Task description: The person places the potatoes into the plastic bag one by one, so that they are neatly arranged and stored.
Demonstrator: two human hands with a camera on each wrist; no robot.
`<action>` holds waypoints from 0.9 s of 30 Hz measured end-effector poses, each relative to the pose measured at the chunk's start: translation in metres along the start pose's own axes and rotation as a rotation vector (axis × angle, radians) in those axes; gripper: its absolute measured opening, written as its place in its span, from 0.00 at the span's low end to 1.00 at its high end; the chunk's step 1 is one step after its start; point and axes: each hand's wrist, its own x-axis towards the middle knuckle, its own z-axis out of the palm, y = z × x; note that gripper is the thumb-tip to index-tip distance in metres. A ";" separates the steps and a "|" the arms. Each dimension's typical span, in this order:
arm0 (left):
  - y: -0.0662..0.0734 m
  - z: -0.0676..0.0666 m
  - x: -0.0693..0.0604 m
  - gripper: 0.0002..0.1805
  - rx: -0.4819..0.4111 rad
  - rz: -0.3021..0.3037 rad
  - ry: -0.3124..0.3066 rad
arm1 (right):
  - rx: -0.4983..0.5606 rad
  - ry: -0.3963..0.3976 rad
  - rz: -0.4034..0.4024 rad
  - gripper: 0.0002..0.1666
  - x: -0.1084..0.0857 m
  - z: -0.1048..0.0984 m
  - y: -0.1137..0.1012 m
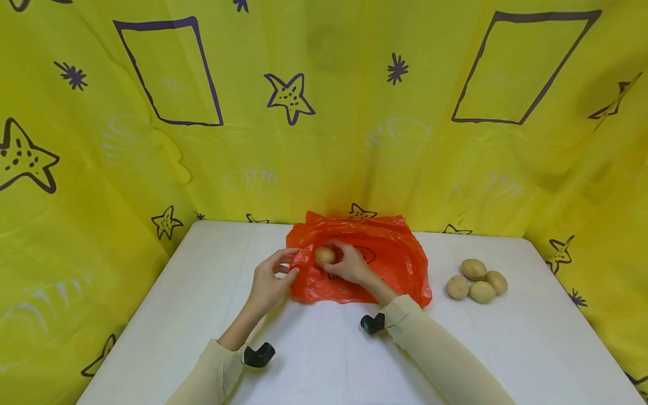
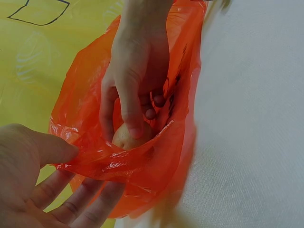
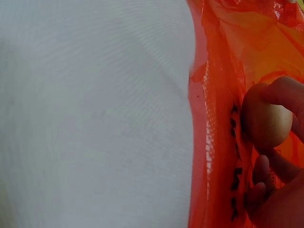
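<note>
A red plastic bag (image 1: 400, 264) with black print lies at the back of the table, its mouth spread. Inside its left part is a potato (image 1: 324, 256), also visible in the right wrist view (image 3: 266, 116). My right hand (image 1: 352, 264) reaches into the bag and grips this potato between thumb and fingers; two fingers curl beside it. My left hand (image 1: 270, 282) pinches the bag's left edge, thumb on top and fingers underneath, as the left wrist view shows at the bag's rim (image 2: 102, 159).
Several potatoes (image 1: 482, 291) sit in a cluster on the white table (image 1: 314, 360), to the right of the bag. A yellow curtain (image 1: 334, 157) with drawn stars hangs behind the table and along both sides.
</note>
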 end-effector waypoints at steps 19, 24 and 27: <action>0.000 0.000 0.000 0.22 -0.002 -0.010 -0.006 | 0.027 -0.020 -0.022 0.31 -0.001 -0.001 0.001; 0.001 0.000 0.000 0.22 0.006 -0.015 -0.004 | 0.010 -0.023 -0.029 0.31 -0.001 0.000 0.001; 0.000 -0.001 0.000 0.23 0.009 -0.005 -0.002 | -0.004 -0.028 -0.035 0.32 -0.001 -0.001 0.001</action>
